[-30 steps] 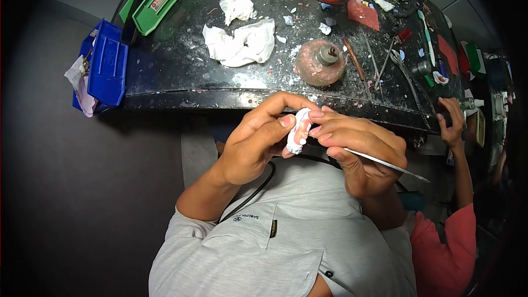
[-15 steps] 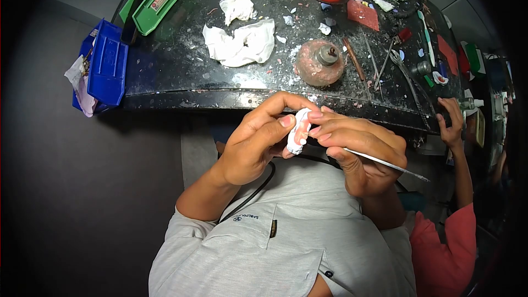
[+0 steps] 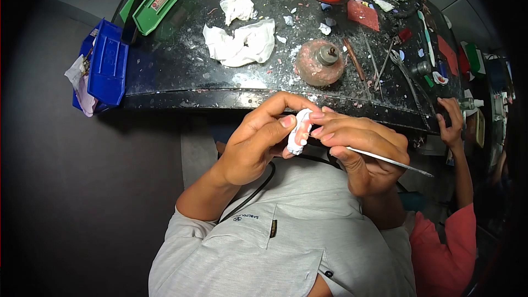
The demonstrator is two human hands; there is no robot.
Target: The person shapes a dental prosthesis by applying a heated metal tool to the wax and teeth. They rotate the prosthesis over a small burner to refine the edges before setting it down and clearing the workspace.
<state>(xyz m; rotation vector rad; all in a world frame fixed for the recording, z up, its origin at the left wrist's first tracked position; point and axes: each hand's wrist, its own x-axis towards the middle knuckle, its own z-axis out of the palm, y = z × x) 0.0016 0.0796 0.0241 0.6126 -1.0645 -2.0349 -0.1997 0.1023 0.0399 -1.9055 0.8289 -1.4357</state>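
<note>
My left hand (image 3: 256,143) is closed on a small white plaster dental cast (image 3: 295,146), which has pink wax and what look like small white teeth on it. The thumb presses its upper left side. My right hand (image 3: 368,151) grips a thin metal tool (image 3: 390,161), whose shaft points out to the lower right. The fingertips of that hand are at the right side of the cast. The working tip of the tool is too small to make out.
On the dark table (image 3: 170,71) are white tissues (image 3: 242,44), a round pinkish burner (image 3: 320,63), metal tools (image 3: 407,74), a blue bin (image 3: 107,69) and a green bin (image 3: 160,4). Another person's hand (image 3: 451,124) rests at the table's right edge.
My right hand and the tool have shifted slightly to the right. My left hand and the cast have hardly moved.
</note>
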